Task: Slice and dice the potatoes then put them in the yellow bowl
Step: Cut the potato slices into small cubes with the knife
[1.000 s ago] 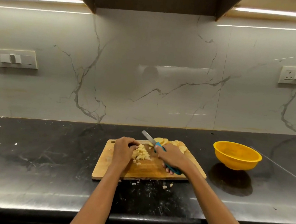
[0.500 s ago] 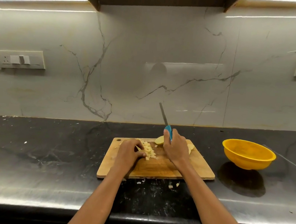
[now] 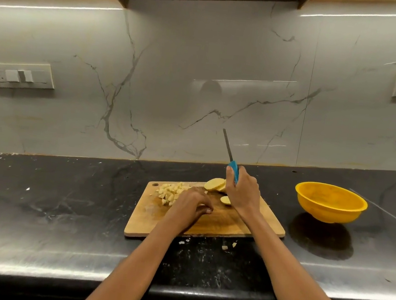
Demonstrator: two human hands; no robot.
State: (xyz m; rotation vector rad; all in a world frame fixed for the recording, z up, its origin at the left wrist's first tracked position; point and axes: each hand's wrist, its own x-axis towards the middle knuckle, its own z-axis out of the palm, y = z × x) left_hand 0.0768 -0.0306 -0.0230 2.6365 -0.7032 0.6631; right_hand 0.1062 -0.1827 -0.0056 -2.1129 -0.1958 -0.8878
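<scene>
The right hand (image 3: 242, 193) gripped the knife (image 3: 231, 158) by its blue handle, blade raised. Potato slices (image 3: 215, 184) lay just left of it; beside them, the curled left hand (image 3: 191, 205) rested against diced potato (image 3: 170, 191). The yellow bowl (image 3: 329, 202) stood well right.

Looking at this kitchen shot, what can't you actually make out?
- Head view: left hand fingertips curl under, contents unknowable.
- Right hand covers most of the knife handle and some potato slices.
- Yellow bowl floor hidden behind its near rim.
- Small bits below the cutting board: too small to identify.
</scene>
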